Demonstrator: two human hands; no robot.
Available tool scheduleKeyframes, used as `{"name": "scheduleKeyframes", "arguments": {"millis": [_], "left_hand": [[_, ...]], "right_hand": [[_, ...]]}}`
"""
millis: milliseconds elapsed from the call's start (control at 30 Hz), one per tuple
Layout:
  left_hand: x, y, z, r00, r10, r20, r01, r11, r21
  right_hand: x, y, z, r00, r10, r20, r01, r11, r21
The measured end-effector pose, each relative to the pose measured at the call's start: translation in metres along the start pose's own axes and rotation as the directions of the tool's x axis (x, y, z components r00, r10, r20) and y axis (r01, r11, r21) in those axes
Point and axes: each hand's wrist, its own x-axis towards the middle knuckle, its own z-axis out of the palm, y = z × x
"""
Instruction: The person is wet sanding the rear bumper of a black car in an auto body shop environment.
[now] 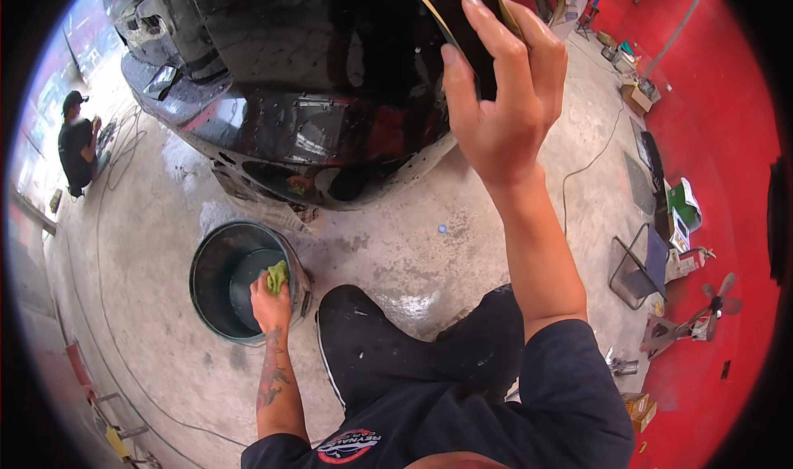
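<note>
My right hand (504, 97) is stretched up to the far right, fingers over a dark sanding block (457, 5) with a yellowish sheet curled along its edges. The block lies over the glossy black car body (281, 64); whether it touches the paint I cannot tell. Water drops and wet streaks cover the bumper. Lower left, my left hand (271, 305) is closed round a crumpled yellow-green cloth (277, 276). It hangs above the right side of a dark round bucket (197, 258) with water inside.
A person in dark clothes (76, 143) crouches at the far left by coiled cables (124, 135). Along the red wall (719, 122) stand a folding chair (640, 262), a fan (717, 304), a fire extinguisher (692, 258) and boxes (638, 97). A thin cable (565, 190) crosses the concrete floor.
</note>
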Motion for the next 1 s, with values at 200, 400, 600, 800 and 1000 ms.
{"name": "scheduleKeyframes", "arguments": {"millis": [200,400,600,800,1000], "left_hand": [[0.001,-0.001,0.002,0.999,0.033,-0.005,-0.033,0.999,-0.005],[0.000,0.000,-0.002,1.000,-0.010,-0.007,0.010,1.000,-0.005],[0.000,0.002,0.000,1.000,-0.003,0.007,0.004,1.000,-0.025],[-0.001,0.003,-0.001,1.000,-0.021,0.002,0.021,1.000,-0.008],[0.000,0.002,0.000,1.000,-0.012,0.007,0.012,1.000,-0.014]], "right_hand": [[0.028,0.006,0.006,0.996,-0.041,-0.085,0.045,0.998,0.052],[-0.004,0.006,0.000,0.998,-0.031,-0.047,0.029,0.999,-0.031],[-0.012,0.001,0.004,1.000,-0.022,0.016,0.022,1.000,-0.010],[-0.013,0.004,0.008,0.999,-0.051,-0.005,0.051,0.998,-0.032],[0.010,-0.003,0.005,0.995,-0.071,0.067,0.070,0.997,0.010]]}}
